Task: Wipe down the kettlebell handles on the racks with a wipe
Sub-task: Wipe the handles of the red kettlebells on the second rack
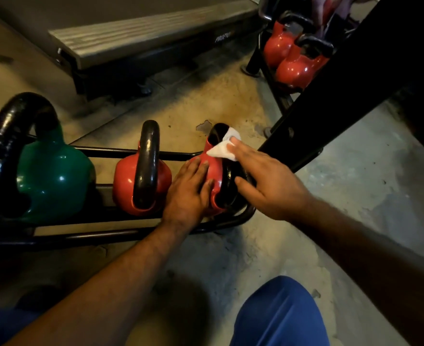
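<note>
Three kettlebells sit on a low black rack (121, 153): a green one (53, 176) at the left, a red one (124, 186) in the middle and a red one (214, 158) at the right end. My left hand (188, 191) lies flat on the right red kettlebell's body. My right hand (263, 178) presses a white wipe (222, 147) against that kettlebell's black handle (227, 176), fingers over the top and thumb below. Much of this handle is hidden by my hands.
A dark rack post (350, 81) slants across the right. Behind it, two more red kettlebells (290, 56) sit on another rack. A step platform (141, 38) stands on the concrete floor at the back. My blue-clad knee (278, 313) is at the bottom.
</note>
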